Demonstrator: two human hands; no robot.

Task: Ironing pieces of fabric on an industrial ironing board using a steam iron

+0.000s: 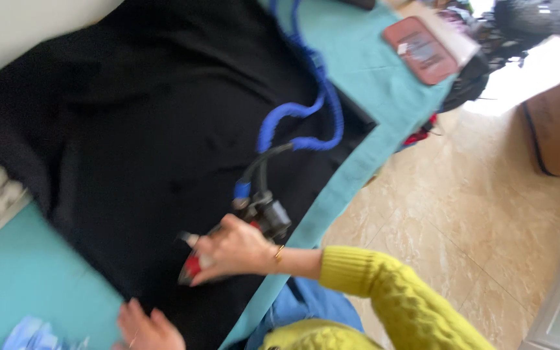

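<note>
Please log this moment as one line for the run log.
right hand: grips red-handled steam iron on black cloth | left hand: flat on cloth edge | blue coiled hose: trails across teal table

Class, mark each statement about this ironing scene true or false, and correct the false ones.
1. The right hand grips the iron on the black cloth. True.
2. The iron's hose is green. False: it is blue.
3. The left hand rests at the cloth's near edge. True.
4. The sleeve is red. False: it is yellow knit.
5. The table cover is teal. True.
</note>
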